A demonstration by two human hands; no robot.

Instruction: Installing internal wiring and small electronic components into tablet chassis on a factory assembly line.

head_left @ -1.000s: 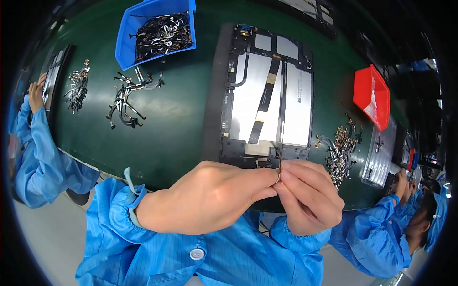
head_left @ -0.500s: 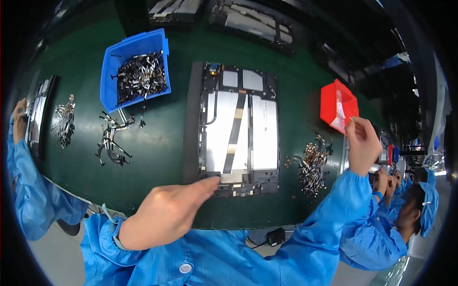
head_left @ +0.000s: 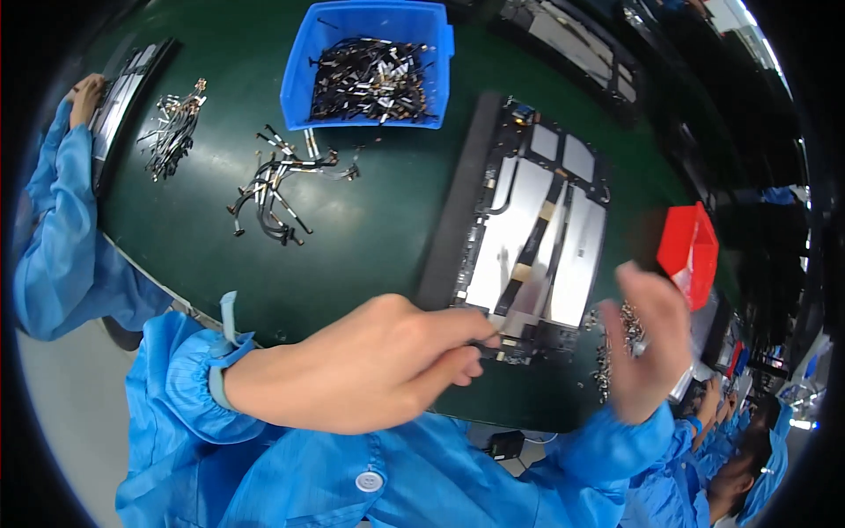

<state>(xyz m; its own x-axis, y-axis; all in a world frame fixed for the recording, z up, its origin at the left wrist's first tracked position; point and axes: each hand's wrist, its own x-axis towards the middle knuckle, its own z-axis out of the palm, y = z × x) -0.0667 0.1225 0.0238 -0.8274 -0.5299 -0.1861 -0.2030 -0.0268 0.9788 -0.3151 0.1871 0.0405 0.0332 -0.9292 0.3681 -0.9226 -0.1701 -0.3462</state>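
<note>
From the wearer's head, the fisheye view looks down, fairly near, on both hands (head_left: 352, 365) (head_left: 653, 348) and the green table (head_left: 378, 233).

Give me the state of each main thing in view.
Device: uncovered, insides exposed.
Left hand: curled at the device's near edge; anything held is unclear.
Right hand: open, blurred.
Blue bin: open-topped, holding heaped cables.
Red bin: open-topped; contents unclear.
Loose cables: tangled, outside the blue bin.
Left cable bunch: gathered together.
Right cable pile: heaped, partly hidden by the right hand.
</note>
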